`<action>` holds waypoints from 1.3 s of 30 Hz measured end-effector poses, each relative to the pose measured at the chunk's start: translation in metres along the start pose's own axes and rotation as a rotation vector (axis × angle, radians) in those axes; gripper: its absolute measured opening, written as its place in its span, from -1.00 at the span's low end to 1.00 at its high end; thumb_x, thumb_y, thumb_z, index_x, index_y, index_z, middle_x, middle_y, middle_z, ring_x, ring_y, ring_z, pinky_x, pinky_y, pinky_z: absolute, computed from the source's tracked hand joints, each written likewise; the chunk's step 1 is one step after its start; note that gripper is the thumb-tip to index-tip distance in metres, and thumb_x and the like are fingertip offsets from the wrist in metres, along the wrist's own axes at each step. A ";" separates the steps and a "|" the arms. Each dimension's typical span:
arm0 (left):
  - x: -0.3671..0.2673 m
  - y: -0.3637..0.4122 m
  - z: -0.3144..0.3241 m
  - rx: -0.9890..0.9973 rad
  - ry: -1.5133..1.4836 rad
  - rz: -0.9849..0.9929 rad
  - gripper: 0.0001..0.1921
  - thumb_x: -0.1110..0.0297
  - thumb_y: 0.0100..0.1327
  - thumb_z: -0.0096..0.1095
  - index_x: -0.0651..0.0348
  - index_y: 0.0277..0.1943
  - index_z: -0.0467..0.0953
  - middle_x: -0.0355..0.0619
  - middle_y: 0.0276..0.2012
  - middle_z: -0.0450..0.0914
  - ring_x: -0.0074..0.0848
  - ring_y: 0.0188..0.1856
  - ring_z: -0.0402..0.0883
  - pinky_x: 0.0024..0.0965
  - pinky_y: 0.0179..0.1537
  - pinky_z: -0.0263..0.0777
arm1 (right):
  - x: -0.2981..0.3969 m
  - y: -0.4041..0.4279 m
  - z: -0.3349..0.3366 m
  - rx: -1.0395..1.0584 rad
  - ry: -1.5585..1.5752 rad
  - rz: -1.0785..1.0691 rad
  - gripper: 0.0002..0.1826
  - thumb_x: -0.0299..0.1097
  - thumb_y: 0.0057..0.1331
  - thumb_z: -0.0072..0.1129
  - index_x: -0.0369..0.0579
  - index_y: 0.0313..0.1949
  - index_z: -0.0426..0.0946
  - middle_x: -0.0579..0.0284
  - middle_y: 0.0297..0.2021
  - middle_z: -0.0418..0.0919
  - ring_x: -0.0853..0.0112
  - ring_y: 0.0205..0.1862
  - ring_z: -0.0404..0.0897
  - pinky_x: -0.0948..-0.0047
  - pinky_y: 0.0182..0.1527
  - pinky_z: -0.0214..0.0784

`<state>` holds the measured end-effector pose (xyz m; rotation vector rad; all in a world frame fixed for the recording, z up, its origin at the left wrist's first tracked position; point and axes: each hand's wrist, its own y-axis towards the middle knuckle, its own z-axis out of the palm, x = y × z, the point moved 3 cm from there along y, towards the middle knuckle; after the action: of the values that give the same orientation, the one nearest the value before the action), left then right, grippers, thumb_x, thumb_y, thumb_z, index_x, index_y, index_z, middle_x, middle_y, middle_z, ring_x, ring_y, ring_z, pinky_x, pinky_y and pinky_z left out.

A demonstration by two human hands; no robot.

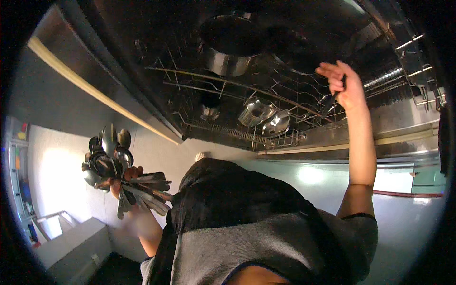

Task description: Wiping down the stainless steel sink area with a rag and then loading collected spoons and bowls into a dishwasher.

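Note:
My left hand point(114, 187) grips a thick bundle of metal spoons point(108, 140). Their bowls cluster toward the upper left, and the flat handles point(149, 192) fan out to the lower right. On the other side, my right hand point(343, 83) is raised by a wire dish rack point(228, 83), its fingers partly bent. Something dark shows between its thumb and fingers; whether it is held is unclear. A steel pot point(228, 62) stands at the back of the rack. Shiny metal vessels point(256, 112) sit lower in it, nearer to me.
Forks point(424, 96) hang at the far right. A pale yellow strip point(99, 94) edges the dark panel at left, and another strip point(402, 140) runs below the rack at right. A low wall point(74, 238) stands at lower left. Much of the rack's back lies in shadow.

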<state>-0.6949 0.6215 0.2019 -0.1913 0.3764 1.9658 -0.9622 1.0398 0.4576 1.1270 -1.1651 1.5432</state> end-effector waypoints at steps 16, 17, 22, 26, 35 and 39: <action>-0.003 -0.032 0.001 -0.019 0.251 0.042 -0.52 0.07 0.05 0.12 0.05 0.02 0.30 -0.24 -0.56 0.30 -0.50 -0.43 0.18 -0.39 -0.20 0.16 | -0.014 -0.038 0.094 0.092 -1.361 -1.457 -0.86 -0.33 0.14 0.09 -0.13 -0.39 0.47 0.13 -0.46 0.34 0.28 -0.47 0.39 0.41 -0.43 0.28; -0.002 -0.037 0.002 -0.039 0.249 0.059 -0.52 0.07 0.05 0.12 0.05 0.02 0.30 -0.24 -0.56 0.30 -0.50 -0.43 0.18 -0.39 -0.20 0.16 | -0.016 -0.063 0.104 0.147 -1.252 -1.508 -0.89 -0.39 0.12 0.12 -0.14 -0.39 0.48 0.14 -0.49 0.33 0.32 -0.47 0.40 0.43 -0.43 0.28; 0.005 -0.029 -0.002 -0.004 0.106 0.076 -0.54 0.08 0.03 0.12 0.05 -0.01 0.32 -0.22 -0.55 0.34 -0.48 -0.43 0.23 -0.36 -0.16 0.11 | -0.098 -0.072 0.117 0.748 -0.887 -0.795 -0.93 -0.52 0.07 0.15 -0.21 -0.42 0.48 0.12 -0.49 0.42 0.37 -0.42 0.44 0.47 -0.38 0.29; 0.001 -0.036 -0.016 -0.077 0.106 0.063 -0.55 0.07 0.01 0.12 0.09 -0.05 0.35 -0.19 -0.53 0.38 -0.47 -0.41 0.29 -0.32 -0.12 0.13 | -0.272 0.032 0.068 0.335 -0.879 -0.838 -0.92 -0.47 0.08 0.15 -0.23 -0.49 0.48 0.12 -0.54 0.46 0.34 -0.46 0.49 0.47 -0.44 0.32; -0.005 -0.019 0.017 -0.079 0.153 0.142 -0.51 0.06 -0.02 0.15 0.19 -0.07 0.34 -0.16 -0.53 0.38 -0.48 -0.43 0.30 -0.39 -0.25 0.21 | -0.389 0.162 0.079 -0.476 -1.342 -1.003 -0.75 -0.22 0.18 -0.01 -0.19 -0.42 0.41 0.01 -0.50 0.46 0.18 -0.41 0.47 0.22 -0.23 0.33; -0.018 -0.008 0.008 -0.054 0.184 0.155 -0.50 0.07 -0.03 0.16 0.21 -0.08 0.34 -0.16 -0.53 0.38 -0.48 -0.43 0.31 -0.41 -0.27 0.21 | -0.354 0.168 0.121 -0.230 -1.505 -0.394 -0.49 -0.01 0.10 0.00 -0.25 -0.16 0.40 -0.12 -0.29 0.45 0.23 -0.19 0.46 0.34 -0.11 0.37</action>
<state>-0.6797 0.6118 0.2135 -0.3893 0.4695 2.1195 -1.0323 0.8495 0.1008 2.2380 -1.7556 0.0167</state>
